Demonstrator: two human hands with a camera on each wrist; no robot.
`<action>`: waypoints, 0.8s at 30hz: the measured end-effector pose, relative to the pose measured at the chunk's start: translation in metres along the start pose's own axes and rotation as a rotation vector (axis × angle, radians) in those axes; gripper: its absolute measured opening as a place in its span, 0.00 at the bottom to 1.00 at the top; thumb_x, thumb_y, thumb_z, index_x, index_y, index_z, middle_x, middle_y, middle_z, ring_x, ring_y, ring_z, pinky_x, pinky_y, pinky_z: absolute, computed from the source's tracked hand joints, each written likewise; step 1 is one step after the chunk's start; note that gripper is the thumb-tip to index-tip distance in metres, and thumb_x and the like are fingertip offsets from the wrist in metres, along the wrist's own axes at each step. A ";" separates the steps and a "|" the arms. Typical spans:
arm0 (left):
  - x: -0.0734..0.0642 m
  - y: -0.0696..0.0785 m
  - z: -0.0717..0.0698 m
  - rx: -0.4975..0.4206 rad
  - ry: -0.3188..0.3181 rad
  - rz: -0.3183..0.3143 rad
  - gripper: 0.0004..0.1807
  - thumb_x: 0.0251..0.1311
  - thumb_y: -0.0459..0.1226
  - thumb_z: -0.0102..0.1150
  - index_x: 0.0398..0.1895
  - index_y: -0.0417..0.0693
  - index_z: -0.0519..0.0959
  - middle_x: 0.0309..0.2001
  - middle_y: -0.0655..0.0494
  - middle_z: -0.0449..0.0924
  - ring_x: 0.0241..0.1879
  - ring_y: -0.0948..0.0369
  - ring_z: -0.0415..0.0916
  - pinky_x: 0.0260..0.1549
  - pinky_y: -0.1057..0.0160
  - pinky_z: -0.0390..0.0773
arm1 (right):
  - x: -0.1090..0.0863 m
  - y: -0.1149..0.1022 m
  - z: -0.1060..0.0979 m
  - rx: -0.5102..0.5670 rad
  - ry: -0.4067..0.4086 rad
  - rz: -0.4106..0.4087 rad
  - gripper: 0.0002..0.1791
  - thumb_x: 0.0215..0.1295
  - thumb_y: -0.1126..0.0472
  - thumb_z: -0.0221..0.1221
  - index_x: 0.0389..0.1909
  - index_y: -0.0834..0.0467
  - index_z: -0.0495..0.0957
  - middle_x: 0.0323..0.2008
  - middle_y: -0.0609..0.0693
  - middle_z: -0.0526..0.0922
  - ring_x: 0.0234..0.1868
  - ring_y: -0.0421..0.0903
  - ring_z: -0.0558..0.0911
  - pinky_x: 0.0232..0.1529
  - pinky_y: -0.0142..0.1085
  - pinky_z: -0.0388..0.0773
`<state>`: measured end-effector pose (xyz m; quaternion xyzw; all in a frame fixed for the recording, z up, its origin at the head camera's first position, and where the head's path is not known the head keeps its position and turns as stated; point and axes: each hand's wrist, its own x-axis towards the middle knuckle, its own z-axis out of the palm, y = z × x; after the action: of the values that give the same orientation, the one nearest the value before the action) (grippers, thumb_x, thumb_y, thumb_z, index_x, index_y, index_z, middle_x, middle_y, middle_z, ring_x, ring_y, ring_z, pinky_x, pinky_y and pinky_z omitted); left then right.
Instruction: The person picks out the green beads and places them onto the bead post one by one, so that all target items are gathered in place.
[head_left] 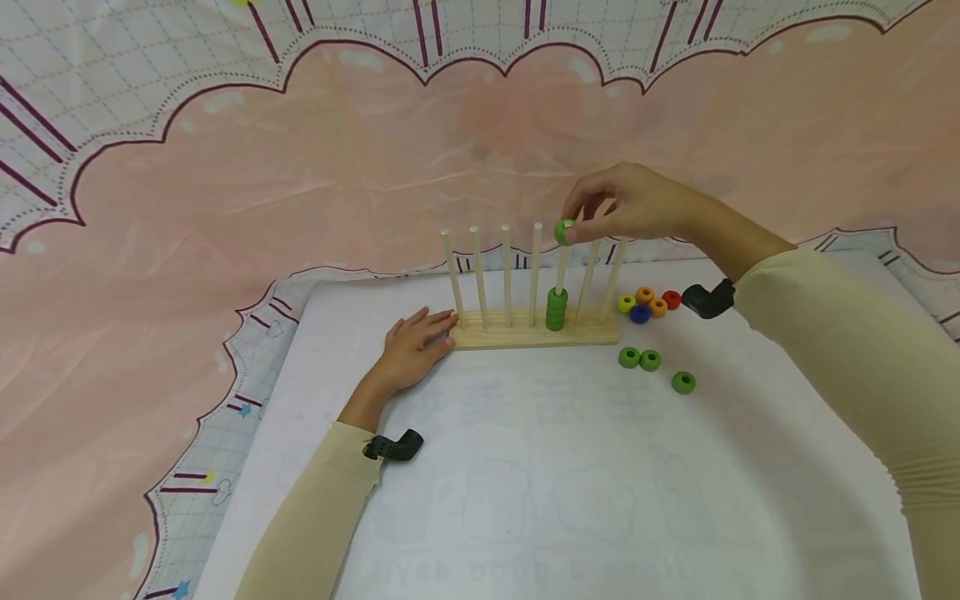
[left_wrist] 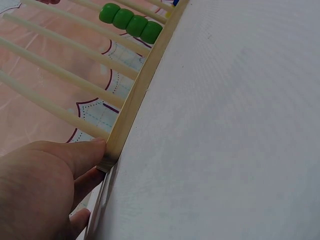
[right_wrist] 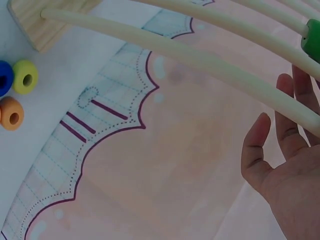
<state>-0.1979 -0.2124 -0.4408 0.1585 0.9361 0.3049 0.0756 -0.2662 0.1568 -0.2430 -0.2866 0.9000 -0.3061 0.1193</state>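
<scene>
1. Head view: The right hand (head_left: 626,200) is pinching a green bead (head_left: 562,232) at the top of the fifth rod (head_left: 562,271) from the left.
2. Below it, a stack of four green beads (head_left: 556,309) is sitting on the wooden base (head_left: 502,337), which is standing near the far edge of the white tabletop (head_left: 525,500).
3. The left hand (head_left: 411,348) is resting with fingers spread and fairly straight, touching the base's left end.
4. Off the base's right end, a yellow bead (head_left: 626,304), two orange beads (head_left: 657,307), a blue bead (head_left: 640,314) and a red bead (head_left: 671,300) are lying clustered. Nearer the tabletop's front edge, three loose green beads (head_left: 683,382) are lying, two touching and one apart.
5. Left wrist view: The left thumb is pressing on the base's end corner, with other fingers showing behind; the stack is showing farther along.
6. Right wrist view: The green bead is showing at the rod's tip, cut by the picture's right edge; the grip is not showing clearly here. Blue, yellow and orange beads are lying beside the base.
</scene>
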 end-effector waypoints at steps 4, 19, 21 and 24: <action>0.000 0.000 0.000 -0.004 -0.002 -0.003 0.27 0.78 0.48 0.50 0.77 0.57 0.66 0.79 0.57 0.62 0.83 0.49 0.42 0.77 0.36 0.31 | 0.000 0.000 0.000 -0.003 -0.001 -0.002 0.18 0.64 0.42 0.69 0.47 0.49 0.84 0.47 0.46 0.83 0.50 0.46 0.78 0.56 0.44 0.78; 0.000 0.001 -0.001 0.010 -0.004 -0.003 0.28 0.77 0.49 0.50 0.77 0.58 0.66 0.79 0.58 0.61 0.83 0.50 0.42 0.77 0.37 0.31 | 0.000 -0.001 -0.001 -0.004 -0.008 0.007 0.20 0.64 0.41 0.68 0.48 0.49 0.84 0.48 0.46 0.82 0.51 0.46 0.77 0.57 0.45 0.78; 0.000 0.001 -0.001 0.012 -0.002 -0.002 0.28 0.77 0.49 0.50 0.77 0.57 0.66 0.79 0.57 0.61 0.83 0.49 0.42 0.77 0.37 0.31 | -0.001 0.000 -0.001 -0.002 -0.008 0.007 0.19 0.64 0.41 0.68 0.48 0.49 0.84 0.48 0.46 0.82 0.51 0.46 0.77 0.57 0.45 0.78; 0.000 0.002 -0.001 0.009 0.001 0.002 0.28 0.77 0.48 0.50 0.77 0.57 0.66 0.79 0.57 0.62 0.83 0.49 0.42 0.77 0.36 0.32 | -0.001 0.000 -0.002 -0.005 -0.008 0.005 0.19 0.65 0.42 0.68 0.48 0.49 0.84 0.48 0.46 0.82 0.51 0.45 0.78 0.57 0.45 0.78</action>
<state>-0.1978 -0.2114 -0.4394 0.1596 0.9373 0.3009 0.0742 -0.2661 0.1583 -0.2420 -0.2861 0.9008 -0.3025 0.1231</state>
